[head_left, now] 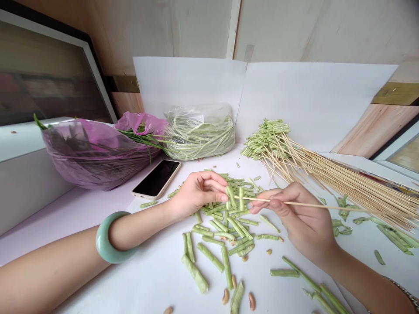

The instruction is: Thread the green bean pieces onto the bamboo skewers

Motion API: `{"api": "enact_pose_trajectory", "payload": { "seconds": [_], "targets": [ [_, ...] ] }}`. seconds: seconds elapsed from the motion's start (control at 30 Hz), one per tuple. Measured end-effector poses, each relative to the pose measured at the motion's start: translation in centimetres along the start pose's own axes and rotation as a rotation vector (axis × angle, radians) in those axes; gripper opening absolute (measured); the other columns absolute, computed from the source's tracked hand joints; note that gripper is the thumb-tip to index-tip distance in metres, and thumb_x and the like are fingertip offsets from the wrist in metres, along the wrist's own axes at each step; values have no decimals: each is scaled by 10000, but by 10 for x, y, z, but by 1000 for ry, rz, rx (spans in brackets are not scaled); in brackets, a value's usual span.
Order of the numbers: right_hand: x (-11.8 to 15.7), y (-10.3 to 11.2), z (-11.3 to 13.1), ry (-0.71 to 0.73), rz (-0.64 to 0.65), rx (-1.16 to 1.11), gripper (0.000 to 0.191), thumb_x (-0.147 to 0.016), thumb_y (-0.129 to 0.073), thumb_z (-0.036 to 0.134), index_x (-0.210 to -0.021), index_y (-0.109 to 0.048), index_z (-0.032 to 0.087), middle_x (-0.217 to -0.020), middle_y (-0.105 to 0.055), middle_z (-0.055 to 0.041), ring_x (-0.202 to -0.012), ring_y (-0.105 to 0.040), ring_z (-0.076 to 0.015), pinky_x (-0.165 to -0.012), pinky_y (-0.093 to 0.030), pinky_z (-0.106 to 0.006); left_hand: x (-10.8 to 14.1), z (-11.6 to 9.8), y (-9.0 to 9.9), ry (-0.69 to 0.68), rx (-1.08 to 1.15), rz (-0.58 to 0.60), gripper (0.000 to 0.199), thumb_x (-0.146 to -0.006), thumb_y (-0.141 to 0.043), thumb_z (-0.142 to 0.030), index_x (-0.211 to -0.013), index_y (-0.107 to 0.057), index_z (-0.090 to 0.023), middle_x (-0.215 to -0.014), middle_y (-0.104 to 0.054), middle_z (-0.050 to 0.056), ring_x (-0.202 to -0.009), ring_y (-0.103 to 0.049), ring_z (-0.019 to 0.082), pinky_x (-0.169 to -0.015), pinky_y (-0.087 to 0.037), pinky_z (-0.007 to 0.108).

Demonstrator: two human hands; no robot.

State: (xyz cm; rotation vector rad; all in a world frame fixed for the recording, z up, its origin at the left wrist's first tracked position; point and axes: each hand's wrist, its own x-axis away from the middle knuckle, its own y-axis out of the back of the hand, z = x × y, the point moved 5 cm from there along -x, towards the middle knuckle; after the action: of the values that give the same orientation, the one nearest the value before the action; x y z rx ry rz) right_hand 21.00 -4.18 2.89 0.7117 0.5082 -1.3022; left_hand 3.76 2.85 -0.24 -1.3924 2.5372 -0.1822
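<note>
Between thumb and fingers, my left hand pinches a short cut piece of green bean near the tip of a skewer. My right hand grips that thin wooden skewer, which lies nearly level and points left. Another bean piece sits crosswise on the skewer, close to the first. Below both hands, many cut bean pieces are scattered on the white surface, with a few loose brown bean seeds among them.
A pile of skewers threaded with bean pieces lies at the back right, bare stick ends toward the right. A clear bag of long beans, a purple bag of greens and a phone stand at back left.
</note>
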Motion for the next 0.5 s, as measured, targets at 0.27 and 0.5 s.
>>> {"api": "enact_pose_trajectory", "payload": {
  "seconds": [0.27, 0.5],
  "targets": [
    [-11, 39, 5, 17, -298, 35, 99, -838, -611, 160, -766, -548, 187, -775, -699, -30, -645, -674, -183, -613, -568, -334, -9, -10, 17, -140, -823, -37, 122, -758, -610, -234, -828, -671, -156, -843, -693, 63, -773, -619, 177, -706, -463, 273],
    [-14, 38, 3, 3, -301, 55, 121, -809, -658, 213, -741, -566, 173, -736, -695, -42, -595, -667, -174, -581, -571, -313, 3, -6, -10, -368, -1265, 406, 530, -750, -403, 25, -1184, -593, -213, -1275, -572, 71, -1180, -495, 216, -1040, -310, 376]
  ]
}}
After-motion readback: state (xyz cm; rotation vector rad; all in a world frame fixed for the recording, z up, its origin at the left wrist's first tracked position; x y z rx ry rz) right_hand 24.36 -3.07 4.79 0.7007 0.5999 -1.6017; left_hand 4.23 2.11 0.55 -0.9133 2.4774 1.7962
